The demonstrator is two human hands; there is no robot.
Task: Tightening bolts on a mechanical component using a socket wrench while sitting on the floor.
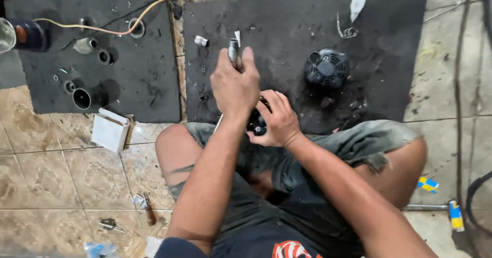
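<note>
I sit cross-legged on a tiled floor. My left hand [234, 84] is closed around the shaft of a metal socket tool [233, 50], whose silver end sticks up above my fingers. My right hand [277, 120] grips a small black mechanical part [256, 124] held over my lap, just under the left hand. Most of that part is hidden by my fingers. Both hands are over the near edge of a black rubber mat [287, 27].
A black finned round housing [326, 67] lies on the mat to the right. A second mat [133, 78] at left holds metal rings, a black cylinder [82, 98] and a yellow cord [154, 4]. A white box [109, 131] and a screwdriver [148, 212] lie on the tiles.
</note>
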